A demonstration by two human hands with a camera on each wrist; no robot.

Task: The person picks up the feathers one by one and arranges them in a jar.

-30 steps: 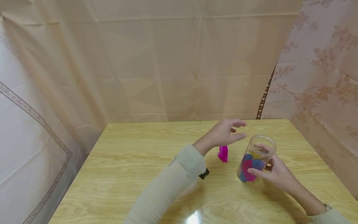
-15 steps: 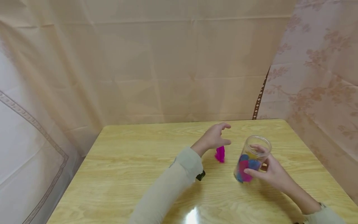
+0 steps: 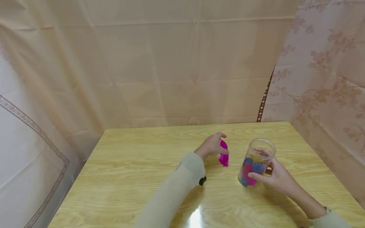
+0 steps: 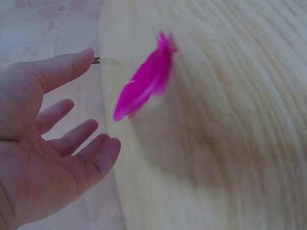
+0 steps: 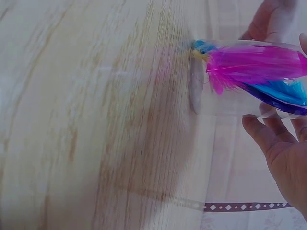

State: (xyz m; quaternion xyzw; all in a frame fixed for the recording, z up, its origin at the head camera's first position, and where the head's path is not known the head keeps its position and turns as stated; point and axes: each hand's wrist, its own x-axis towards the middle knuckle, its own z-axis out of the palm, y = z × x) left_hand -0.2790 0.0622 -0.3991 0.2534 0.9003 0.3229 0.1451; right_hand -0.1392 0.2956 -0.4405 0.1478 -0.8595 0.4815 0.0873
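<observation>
A bright pink feather (image 3: 224, 159) lies on the table, left of a clear jar (image 3: 252, 154). My left hand (image 3: 212, 144) is right over it, thumb and fingers spread apart. In the left wrist view a gap shows between this hand (image 4: 57, 139) and the feather (image 4: 146, 81). My right hand (image 3: 278, 175) grips the jar from the right side, thumb across its front. The jar leans a little to the right, its mouth uncovered. Inside it are pink, blue and yellow feathers (image 5: 254, 64), partly hidden by the thumb.
A wood-grain table (image 3: 137, 167) fills the lower view. Beige cloth (image 3: 142, 69) hangs behind its far edge, and a flower-patterned cloth (image 3: 328, 79) hangs at the right. A small black object (image 3: 202, 180) shows at the left cuff.
My left hand has moved leftward and down, from beside the jar's mouth to the pink feather. My right hand keeps its grip on the jar. The head view has shifted slightly.
</observation>
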